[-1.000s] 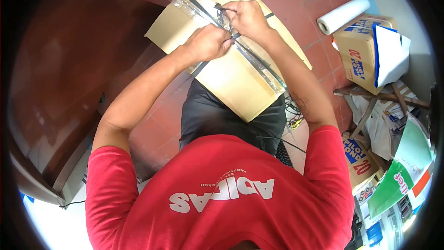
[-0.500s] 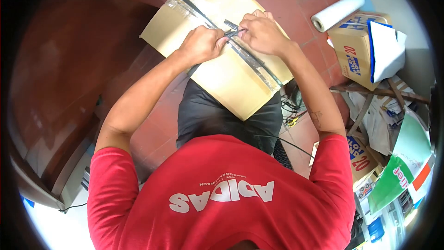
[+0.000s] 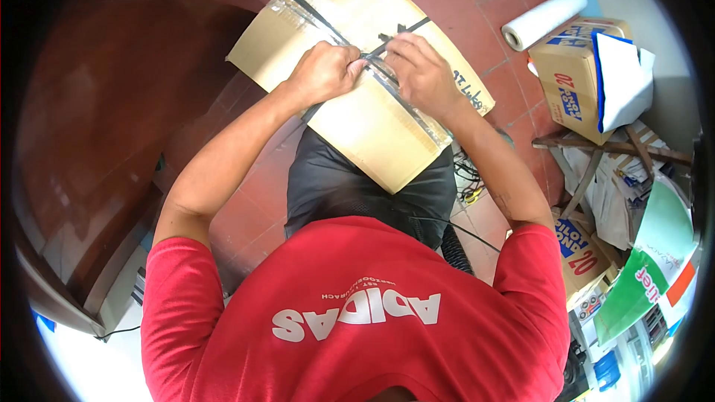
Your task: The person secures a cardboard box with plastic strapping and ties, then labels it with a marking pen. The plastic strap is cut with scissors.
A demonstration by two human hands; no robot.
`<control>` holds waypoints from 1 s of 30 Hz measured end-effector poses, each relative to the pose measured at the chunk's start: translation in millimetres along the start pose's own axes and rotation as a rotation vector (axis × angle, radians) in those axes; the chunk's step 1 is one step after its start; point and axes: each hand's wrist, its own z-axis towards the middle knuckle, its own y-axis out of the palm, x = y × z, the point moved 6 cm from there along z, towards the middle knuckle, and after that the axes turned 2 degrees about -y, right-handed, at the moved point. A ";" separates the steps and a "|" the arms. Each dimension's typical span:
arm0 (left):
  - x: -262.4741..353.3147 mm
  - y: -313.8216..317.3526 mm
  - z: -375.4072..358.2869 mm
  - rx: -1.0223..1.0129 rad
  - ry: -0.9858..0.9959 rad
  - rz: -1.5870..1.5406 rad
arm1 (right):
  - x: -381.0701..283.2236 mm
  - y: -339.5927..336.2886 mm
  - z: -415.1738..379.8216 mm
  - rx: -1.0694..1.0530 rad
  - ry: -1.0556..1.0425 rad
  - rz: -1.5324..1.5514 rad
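Carton point(image 3: 376, 130), probably stiff, best gripped by opposite edges; left hand point(image 3: 325, 72), closed, pinches dark strap point(image 3: 379, 50); right hand point(image 3: 428, 83), half-curled, hold unclear

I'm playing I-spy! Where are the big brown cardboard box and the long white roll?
Big brown cardboard box point(image 3: 365, 131), head view: bare part of its top.
Long white roll point(image 3: 547, 18), head view: middle of its side.

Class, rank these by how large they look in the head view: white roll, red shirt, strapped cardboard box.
Largest to smallest, by apparent size:
1. red shirt
2. strapped cardboard box
3. white roll
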 end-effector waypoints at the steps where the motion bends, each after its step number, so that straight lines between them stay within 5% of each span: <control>1: 0.8 -0.6 -1.3 0.016 0.004 -0.005 | -7.3 -0.4 -0.6 -0.032 0.008 0.020; 2: 1.5 -1.5 -2.0 0.032 0.010 -0.011 | -13.9 -3.2 -0.6 -0.032 0.006 0.020; 4: 0.5 -0.7 -1.4 0.015 0.011 -0.014 | -8.3 13.6 -6.0 -0.425 0.243 -0.052; 7: -3.5 0.8 3.1 -0.018 0.024 -0.037 | -11.2 14.1 1.9 -0.548 0.276 -0.038; 19: -13.6 8.8 5.3 -0.075 -0.051 -0.031 | 5.9 24.6 24.6 -0.259 0.509 0.456; 27: -13.2 10.4 0.0 -0.063 -0.129 -0.055 | 9.7 21.7 50.3 -0.643 0.356 0.344; 30: -15.6 13.1 0.5 -0.068 -0.155 -0.048 | 1.1 16.7 46.7 -0.630 0.340 0.322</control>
